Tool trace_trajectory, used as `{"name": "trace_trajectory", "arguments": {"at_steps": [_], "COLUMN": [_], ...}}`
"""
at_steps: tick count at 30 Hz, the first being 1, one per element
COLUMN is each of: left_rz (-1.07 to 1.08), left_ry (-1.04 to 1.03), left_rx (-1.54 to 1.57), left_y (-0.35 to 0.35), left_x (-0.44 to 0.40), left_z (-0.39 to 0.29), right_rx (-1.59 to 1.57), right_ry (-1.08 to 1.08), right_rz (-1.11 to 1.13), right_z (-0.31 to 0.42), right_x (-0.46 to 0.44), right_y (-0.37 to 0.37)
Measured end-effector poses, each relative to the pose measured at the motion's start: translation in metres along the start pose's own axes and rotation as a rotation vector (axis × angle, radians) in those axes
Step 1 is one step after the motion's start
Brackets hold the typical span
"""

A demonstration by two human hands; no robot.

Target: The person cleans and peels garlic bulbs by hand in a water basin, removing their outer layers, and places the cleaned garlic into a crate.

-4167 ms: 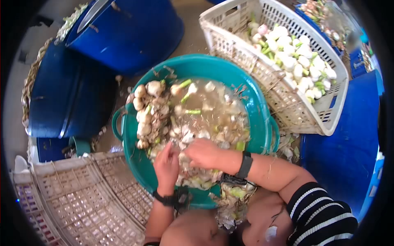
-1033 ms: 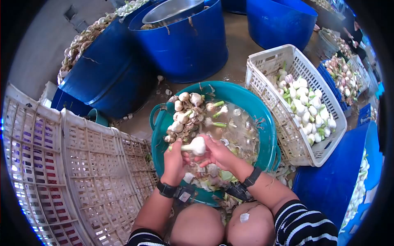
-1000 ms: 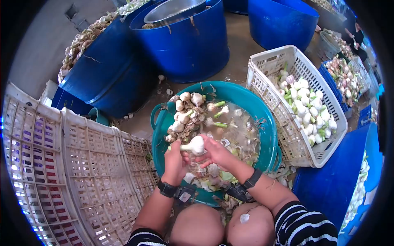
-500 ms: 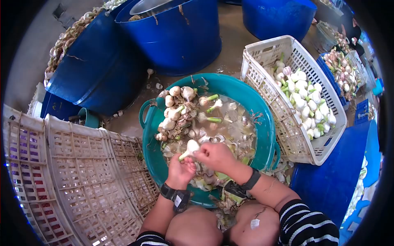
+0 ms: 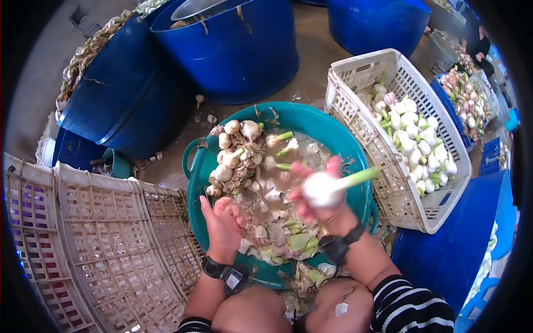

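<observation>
A peeled white garlic bulb with a green stem (image 5: 323, 190), blurred by motion, shows in front of my right hand (image 5: 336, 217). Behind it the fingers are spread, and the bulb looks larger than before, as if loose above the palm; contact is partly hidden. My left hand (image 5: 223, 230) is empty over the left side of the green tub (image 5: 355, 139), thumb apart and fingers loosely curled. In the tub, unpeeled garlic bulbs (image 5: 236, 150) lie heaped at the left, with a few trimmed bulbs (image 5: 286, 145) beside them. Peelings (image 5: 300, 241) float in murky water.
Right of the tub stands a white crate (image 5: 383, 155) holding peeled garlic bulbs (image 5: 419, 147). A white slatted crate (image 5: 105, 233) borders the left. Large blue tubs (image 5: 233, 55) stand behind, and another blue container (image 5: 449, 238) is at the right.
My hands have parted. The right hand has moved right and turned palm up, with the garlic bulb moving right too; the left has let go of the stem and shifted left.
</observation>
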State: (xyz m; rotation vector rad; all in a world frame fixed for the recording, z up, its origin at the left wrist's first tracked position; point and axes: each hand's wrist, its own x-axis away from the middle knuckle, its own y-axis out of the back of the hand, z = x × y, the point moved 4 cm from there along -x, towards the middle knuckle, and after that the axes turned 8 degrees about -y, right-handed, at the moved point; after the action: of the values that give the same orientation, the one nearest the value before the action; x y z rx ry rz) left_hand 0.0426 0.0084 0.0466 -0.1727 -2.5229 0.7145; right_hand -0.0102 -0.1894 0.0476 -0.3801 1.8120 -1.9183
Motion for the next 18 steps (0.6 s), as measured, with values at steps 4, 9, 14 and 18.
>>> {"name": "trace_trajectory", "arguments": {"at_steps": [4, 9, 14, 18], "left_rz": [-0.083, -0.102, -0.112, -0.005], "left_ry": [0.15, 0.223, 0.206, 0.137], "left_rx": [-0.036, -0.143, -0.161, -0.505], "left_y": [0.03, 0.036, 0.036, 0.026], "left_x": [-0.015, -0.026, -0.034, -0.024], "left_z": [0.026, 0.05, 0.042, 0.043], "right_rx": [0.893, 2.005, 1.999, 2.066], "right_ry": [0.191, -0.249, 0.096, 0.019], "right_rz": [-0.783, -1.363, -0.762, -0.688], "right_z": [0.067, 0.039, -0.037, -0.072], "right_x": [-0.026, -0.053, -0.051, -0.039], "right_y": [0.071, 0.157, 0.103, 0.04]}}
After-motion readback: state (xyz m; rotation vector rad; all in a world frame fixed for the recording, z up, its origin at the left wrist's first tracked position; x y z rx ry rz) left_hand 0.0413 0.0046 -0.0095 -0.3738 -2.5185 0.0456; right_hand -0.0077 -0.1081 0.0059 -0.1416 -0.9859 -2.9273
